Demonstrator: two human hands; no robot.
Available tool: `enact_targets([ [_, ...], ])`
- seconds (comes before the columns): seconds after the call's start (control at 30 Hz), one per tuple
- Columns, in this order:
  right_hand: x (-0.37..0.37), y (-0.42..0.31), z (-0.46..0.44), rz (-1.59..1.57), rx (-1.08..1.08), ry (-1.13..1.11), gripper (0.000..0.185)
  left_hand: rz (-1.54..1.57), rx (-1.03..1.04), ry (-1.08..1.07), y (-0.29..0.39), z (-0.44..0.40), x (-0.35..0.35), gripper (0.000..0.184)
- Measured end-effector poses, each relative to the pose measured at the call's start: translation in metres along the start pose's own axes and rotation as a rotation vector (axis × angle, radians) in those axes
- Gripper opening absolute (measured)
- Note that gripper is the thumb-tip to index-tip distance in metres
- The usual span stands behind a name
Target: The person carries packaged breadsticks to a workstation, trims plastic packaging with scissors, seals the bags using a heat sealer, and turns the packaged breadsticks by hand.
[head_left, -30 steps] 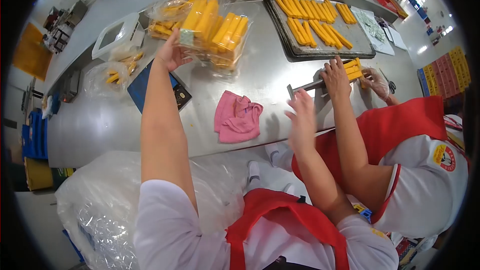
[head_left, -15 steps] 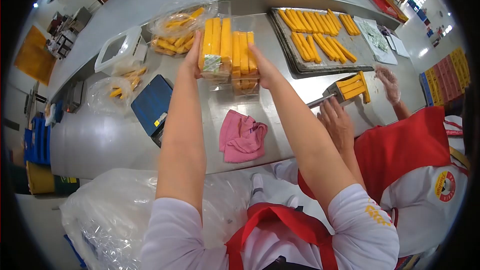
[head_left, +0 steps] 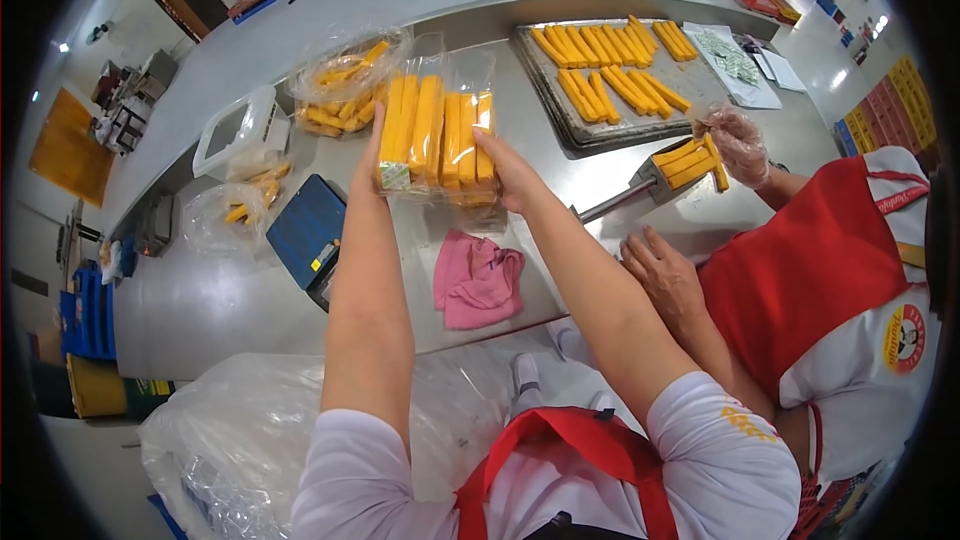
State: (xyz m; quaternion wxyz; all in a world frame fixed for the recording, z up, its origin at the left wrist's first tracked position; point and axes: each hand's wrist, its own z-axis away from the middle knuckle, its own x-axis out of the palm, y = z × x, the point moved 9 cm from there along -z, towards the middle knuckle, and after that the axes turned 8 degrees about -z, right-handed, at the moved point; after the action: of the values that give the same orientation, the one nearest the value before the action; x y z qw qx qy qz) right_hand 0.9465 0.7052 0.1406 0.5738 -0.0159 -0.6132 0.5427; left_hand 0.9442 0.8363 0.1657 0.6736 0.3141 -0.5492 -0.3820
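My left hand [head_left: 370,160] presses the outer side of a clear plastic pack [head_left: 408,125] of yellow bread-like sticks, with a small green-and-white label at its lower corner. Against it stands a second pack of sticks [head_left: 468,145], gripped on its right side by my right hand [head_left: 506,170]. Both packs are squeezed side by side between my hands above the steel table. The fingers on the far sides are partly hidden. A pink cloth [head_left: 478,278] lies below the packs, and a blue-topped scale-like device [head_left: 307,225] is left of my left forearm.
At right a co-worker's gloved hand [head_left: 738,145] touches sticks in a metal holder [head_left: 665,172]; their bare hand [head_left: 665,270] rests by the table edge. A baking tray [head_left: 600,135] holds several sticks. Bagged sticks [head_left: 345,90] and a white bin [head_left: 235,135] stand at left.
In the view, both packs have shifted left and slightly down, and they lean more. The co-worker's gloved hand has reached left to the sticks in the metal holder.
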Motion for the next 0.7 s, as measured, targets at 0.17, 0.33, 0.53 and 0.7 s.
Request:
enact_targets([
  [0.17, 0.015, -0.033, 0.022, -0.016, -0.268, -0.024, 0.049, 0.104, 0.126, -0.134, 0.02, 0.004, 0.032, 0.066],
  [0.33, 0.044, -0.078, 0.054, -0.028, -0.517, -0.012, 0.046, 0.137, 0.246, -0.181, 0.061, 0.013, 0.063, 0.065],
  [0.53, 0.076, -0.133, 0.125, -0.025, -0.776, -0.048, 0.04, 0.136, 0.369, -0.212, 0.106, 0.045, 0.12, 0.064],
  [0.7, 0.079, -0.144, 0.191, -0.143, -0.788, -0.052, 0.038, 0.113, 0.42, -0.214, 0.113, 0.101, 0.177, 0.063],
])
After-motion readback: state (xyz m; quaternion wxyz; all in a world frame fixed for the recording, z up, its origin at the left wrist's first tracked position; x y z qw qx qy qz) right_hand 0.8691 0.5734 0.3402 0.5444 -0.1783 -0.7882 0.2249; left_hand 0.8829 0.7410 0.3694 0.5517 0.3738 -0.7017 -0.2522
